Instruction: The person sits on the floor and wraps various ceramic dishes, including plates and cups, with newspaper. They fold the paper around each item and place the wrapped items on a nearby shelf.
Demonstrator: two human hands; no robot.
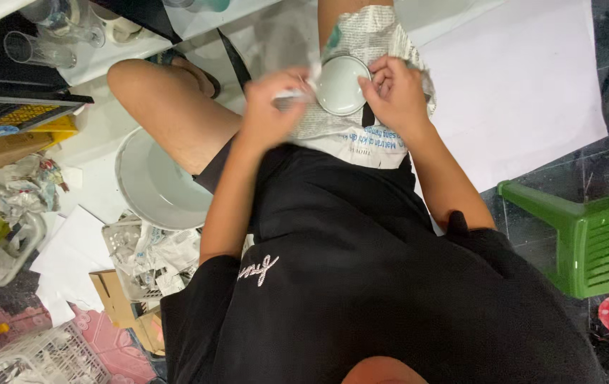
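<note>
The small round white dish (pixel 341 85) lies on a sheet of newspaper (pixel 361 43) spread over the person's right knee, its flat round face turned up to the camera; being round, it shows no long axis. The right hand (pixel 395 92) grips its right rim with fingers curled together. The left hand (pixel 270 107) is blurred, fingers pinched on newspaper at the left rim. 1 large white bowl (pixel 151 185) sits on the floor beside the left leg.
</note>
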